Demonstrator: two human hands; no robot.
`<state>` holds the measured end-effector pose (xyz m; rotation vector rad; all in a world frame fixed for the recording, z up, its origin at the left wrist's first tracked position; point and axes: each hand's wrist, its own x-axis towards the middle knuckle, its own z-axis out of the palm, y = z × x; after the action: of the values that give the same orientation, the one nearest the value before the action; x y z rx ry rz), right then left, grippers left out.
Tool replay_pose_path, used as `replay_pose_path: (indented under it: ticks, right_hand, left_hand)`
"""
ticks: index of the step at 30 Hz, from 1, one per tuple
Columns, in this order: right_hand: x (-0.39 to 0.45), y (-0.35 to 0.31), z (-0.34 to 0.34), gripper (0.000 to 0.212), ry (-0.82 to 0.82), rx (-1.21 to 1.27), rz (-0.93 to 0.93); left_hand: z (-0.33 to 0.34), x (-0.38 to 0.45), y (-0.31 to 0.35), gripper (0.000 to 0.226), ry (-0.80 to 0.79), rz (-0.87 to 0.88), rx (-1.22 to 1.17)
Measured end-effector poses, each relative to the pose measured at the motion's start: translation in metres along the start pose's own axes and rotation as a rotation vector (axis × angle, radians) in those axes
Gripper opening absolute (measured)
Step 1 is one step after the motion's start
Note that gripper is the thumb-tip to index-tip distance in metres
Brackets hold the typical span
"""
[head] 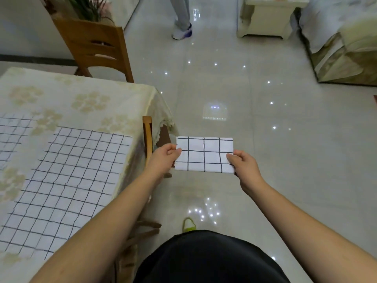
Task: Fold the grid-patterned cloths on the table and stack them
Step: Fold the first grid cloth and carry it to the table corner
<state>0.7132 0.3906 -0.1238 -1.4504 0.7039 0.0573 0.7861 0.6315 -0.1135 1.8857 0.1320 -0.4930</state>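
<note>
1. I'm holding the folded cloth (204,154), a small white rectangle w/ black grid lines, out in the air over the floor (265,139), just right of the table corner.
2. My left hand (163,158) is pinching its left short edge, thumb on top & fingers curled under.
3. My right hand (242,163) is gripping the right short edge near the lower corner, fingers curled round it, so the cloth is stretching flat btwn both hands.
4. A big unfolded cloth (67,180), same grid, is lying spread on the table (85,103) to my left, reaching close to the table's right edge.
5. A second grid cloth (14,135) is lying further left, partly cut off by the frame edge; can't tell if it's folded.
6. A patterned cream tablecloth is covering the table.
7. A wooden chair (95,48) is standing at the far side of the table; another chair's back post (147,137) is showing beside the table corner.
8. Another person's leg & shoe (182,31) are showing far off on the shiny floor.
</note>
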Motion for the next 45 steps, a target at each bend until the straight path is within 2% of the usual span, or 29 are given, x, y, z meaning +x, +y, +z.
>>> replay_pose_path:
  ticks: [3, 7, 12, 16, 19, 22, 26, 28, 30, 33, 35, 38, 45]
  right_hand:
    - [0.022, -0.016, 0.011, 0.007, 0.000, 0.009, -0.007]
    - [0.053, -0.030, 0.018, 0.012, -0.023, -0.006, 0.001]
    - [0.103, -0.048, 0.018, 0.007, -0.041, -0.015, 0.007]
    - [0.156, -0.064, 0.014, 0.004, -0.076, -0.030, 0.012]
    - [0.199, -0.082, 0.006, 0.010, -0.108, -0.067, 0.010]
    - [0.236, -0.102, -0.001, 0.028, -0.129, -0.117, 0.017]
    - [0.284, -0.127, -0.003, 0.029, -0.191, -0.160, -0.003]
    - [0.303, -0.139, 0.002, 0.036, -0.216, -0.185, 0.009]
    - [0.322, -0.148, 0.011, 0.038, -0.233, -0.196, 0.024]
    - [0.349, -0.161, 0.030, 0.038, -0.269, -0.217, 0.031]
    - [0.368, -0.169, 0.047, 0.032, -0.290, -0.219, 0.036]
    - [0.398, -0.182, 0.075, 0.018, -0.301, -0.230, 0.024]
    - [0.456, -0.232, 0.154, 0.011, -0.370, -0.282, 0.012]
  left_hand:
    - [-0.005, 0.025, 0.011, 0.016, 0.015, 0.018, -0.015]
    - [-0.008, 0.057, 0.019, 0.027, 0.027, 0.014, -0.054]
    - [0.000, 0.098, 0.031, 0.017, 0.035, -0.010, -0.036]
    - [0.012, 0.140, 0.048, 0.033, 0.025, -0.043, -0.048]
    - [0.025, 0.174, 0.064, 0.029, 0.090, -0.088, -0.042]
    - [0.037, 0.198, 0.084, 0.012, 0.133, -0.101, -0.041]
    - [0.048, 0.230, 0.102, 0.010, 0.194, -0.126, -0.082]
    - [0.048, 0.243, 0.107, 0.012, 0.216, -0.129, -0.112]
    - [0.044, 0.256, 0.114, 0.013, 0.231, -0.146, -0.147]
    - [0.035, 0.282, 0.116, 0.032, 0.258, -0.184, -0.169]
    - [0.025, 0.303, 0.115, 0.037, 0.283, -0.203, -0.161]
    - [0.007, 0.334, 0.116, 0.036, 0.325, -0.163, -0.158]
    - [-0.053, 0.409, 0.129, 0.016, 0.427, -0.176, -0.165]
